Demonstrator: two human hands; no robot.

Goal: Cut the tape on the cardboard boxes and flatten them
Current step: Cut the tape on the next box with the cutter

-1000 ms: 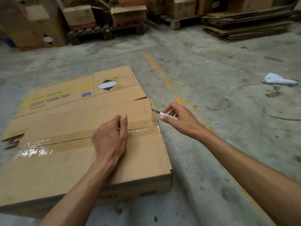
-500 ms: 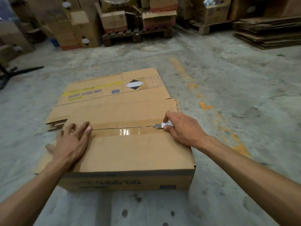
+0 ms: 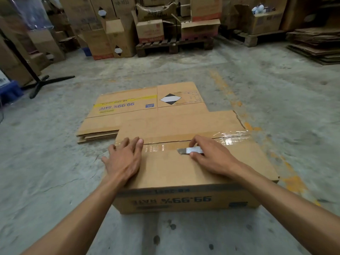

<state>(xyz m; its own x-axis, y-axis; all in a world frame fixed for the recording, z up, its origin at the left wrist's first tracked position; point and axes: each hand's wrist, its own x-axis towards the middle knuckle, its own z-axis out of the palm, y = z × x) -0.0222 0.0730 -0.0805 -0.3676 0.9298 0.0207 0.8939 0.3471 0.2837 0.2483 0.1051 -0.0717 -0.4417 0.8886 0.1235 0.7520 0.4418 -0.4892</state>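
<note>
A brown cardboard box [image 3: 176, 173] stands on the concrete floor in front of me, its top flaps joined by a strip of clear tape [image 3: 230, 138] along the middle seam. My right hand [image 3: 211, 157] grips a small silver cutter [image 3: 191, 150], with the blade tip on the tape near the seam's middle. My left hand [image 3: 125, 159] lies flat, fingers spread, on the box's top left corner. Behind the box lies a flattened cardboard box [image 3: 143, 107] with a yellow stripe and a black-and-white diamond label.
Stacked boxes on wooden pallets [image 3: 174, 44] line the far wall. A pile of flat cardboard [image 3: 316, 45] sits at the back right. A black stand base [image 3: 46, 82] and a blue crate [image 3: 9, 91] are at the left. Orange paint marks run along the floor at the right.
My right hand has drawn the cutter leftward along the tape seam from the box's right edge to its middle. My left hand has stayed near the left corner. The view has shifted.
</note>
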